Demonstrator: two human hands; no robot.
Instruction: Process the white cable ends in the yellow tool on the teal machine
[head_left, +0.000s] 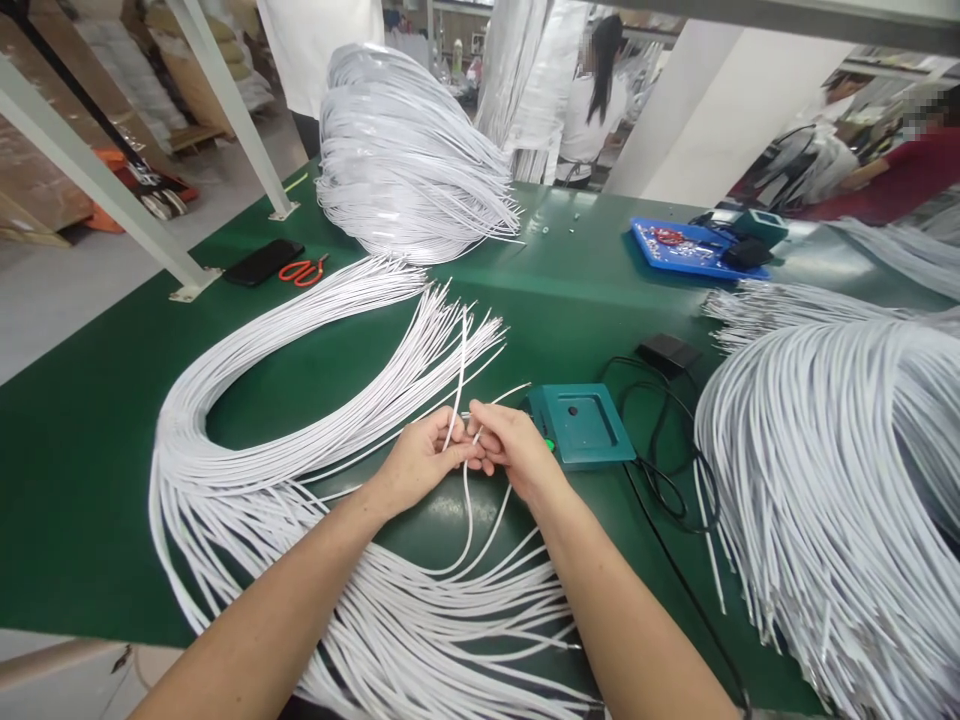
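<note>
My left hand (421, 462) and my right hand (517, 445) meet at the middle of the green table (75, 450), both closed in a pinch on thin white cables (465, 500). One cable end sticks up between the fingers towards the far side. The held cables loop down to a fanned bundle of white cables (247, 470) curving round on the left. Just right of my right hand sits a small teal box (585, 425) with a black hole on top and a green button at its near corner.
A big heap of white cables (832, 480) fills the right side, another pile (405, 160) stands at the back. Black cords (667, 450) run from the teal box. A black phone (262, 262) and red scissors (304, 270) lie far left; a blue tray (690, 250) far right. People work behind.
</note>
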